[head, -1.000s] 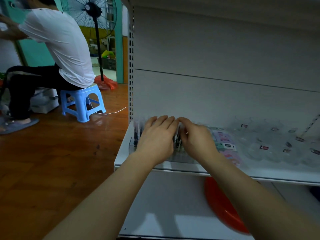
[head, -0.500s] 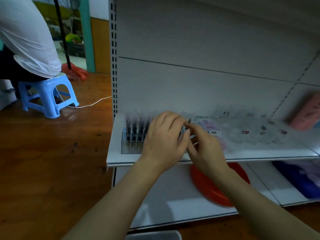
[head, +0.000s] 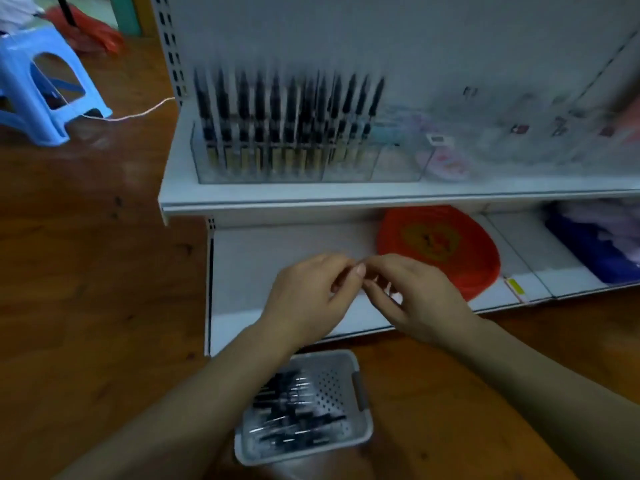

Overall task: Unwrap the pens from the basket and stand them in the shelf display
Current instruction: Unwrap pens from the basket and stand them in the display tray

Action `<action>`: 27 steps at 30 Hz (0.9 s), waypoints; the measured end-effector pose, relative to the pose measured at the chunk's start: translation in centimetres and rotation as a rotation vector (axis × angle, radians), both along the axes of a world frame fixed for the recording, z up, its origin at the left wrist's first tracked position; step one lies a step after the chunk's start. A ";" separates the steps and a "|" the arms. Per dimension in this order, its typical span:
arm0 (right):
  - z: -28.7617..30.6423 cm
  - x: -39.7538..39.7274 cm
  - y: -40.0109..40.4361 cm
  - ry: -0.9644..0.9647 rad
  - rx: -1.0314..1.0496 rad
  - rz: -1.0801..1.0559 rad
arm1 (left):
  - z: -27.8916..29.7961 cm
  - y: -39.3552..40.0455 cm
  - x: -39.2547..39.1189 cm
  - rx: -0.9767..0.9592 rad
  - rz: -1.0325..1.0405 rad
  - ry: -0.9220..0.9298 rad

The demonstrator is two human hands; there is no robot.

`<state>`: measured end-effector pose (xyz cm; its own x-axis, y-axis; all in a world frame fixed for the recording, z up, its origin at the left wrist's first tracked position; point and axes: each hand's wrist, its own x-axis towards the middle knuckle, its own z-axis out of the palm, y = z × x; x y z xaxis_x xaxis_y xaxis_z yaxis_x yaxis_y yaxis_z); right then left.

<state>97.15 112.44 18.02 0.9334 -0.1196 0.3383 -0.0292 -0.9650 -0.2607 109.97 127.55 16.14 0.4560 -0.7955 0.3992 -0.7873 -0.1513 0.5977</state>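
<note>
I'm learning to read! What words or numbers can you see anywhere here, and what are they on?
None can be read.
Red round tray: a gold emblem, too blurred.
Clear packets on the upper shelf: small labels, too blurred.
Yellow tag on the lower shelf edge: too small.

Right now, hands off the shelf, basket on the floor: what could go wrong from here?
1. The pens in the display stand tall and packed in the clear holder near the shelf edge; a careless insert could tip neighbours.
2. The basket sits on the floor right under the left forearm, easy to knock when reaching down.
3. The left hand and right hand meet at the fingertips; what they pinch is too blurred to tell, and a small grip could drop it.
</note>
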 end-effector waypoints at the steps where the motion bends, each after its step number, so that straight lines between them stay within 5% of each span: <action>1: -1.8 -0.3 0.0 0.035 0.030 0.009 | -1.6 0.2 -0.4 0.071 0.003 0.000; 13: -22.6 0.1 1.7 0.444 0.151 0.262 | -20.7 4.4 -3.0 0.743 0.115 0.180; 20: -27.5 1.0 4.1 0.766 0.082 0.300 | -24.8 5.6 -4.4 1.000 0.168 0.287; 27: -31.2 0.4 5.6 0.774 -0.134 0.277 | -26.8 6.5 -5.7 1.057 0.166 0.129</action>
